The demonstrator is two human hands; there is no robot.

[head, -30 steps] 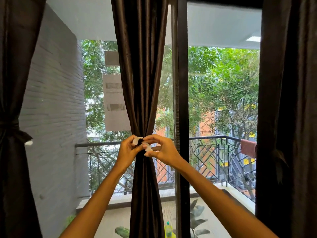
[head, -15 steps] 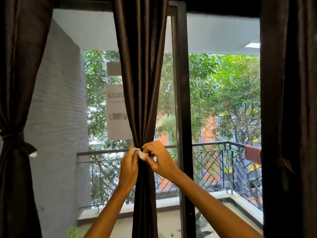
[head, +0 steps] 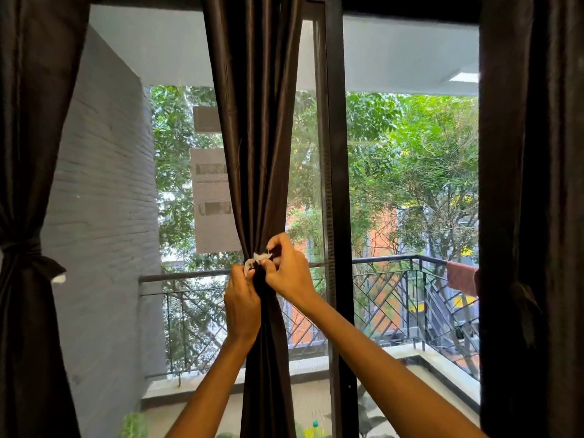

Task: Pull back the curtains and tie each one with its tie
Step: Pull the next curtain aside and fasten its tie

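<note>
Two bare forearms reach up from the bottom edge toward the middle of the window. The left hand (head: 241, 303) is raised with its back to the camera, and its fingertips pinch the lower left end of a small whitish tie (head: 257, 260) at the front of the middle curtain (head: 259, 147). The right hand (head: 289, 270) sits just beside it and a little higher, its fingers curled, its thumb and forefinger pinching the other end of the tie. Both grips are pressed together on the tie, and the two hands nearly touch across it.

The middle curtain is dark brown and hangs in long folds from the top of the view. It is gathered narrow at the point where the hands hold the tie, and below that it falls straight down between the forearms.

At the far left, the left curtain (head: 28, 184) is already bunched in at its waist by a dark band (head: 23, 248), with a small pale tip showing on its right side. At the far right, the right curtain (head: 534, 200) hangs as a broad dark panel.

Behind the middle curtain stands the dark upright window frame (head: 335, 184), with glass on both sides. Two pale paper sheets (head: 210, 197) are stuck on the left pane. Past the glass is a balcony with a dark metal railing (head: 395, 298) and a grey brick wall (head: 104, 200) on the left. A reddish cloth (head: 461, 278) hangs over the railing near the right curtain. Farther off are green trees (head: 410, 159) and an orange building (head: 384, 238).
</note>
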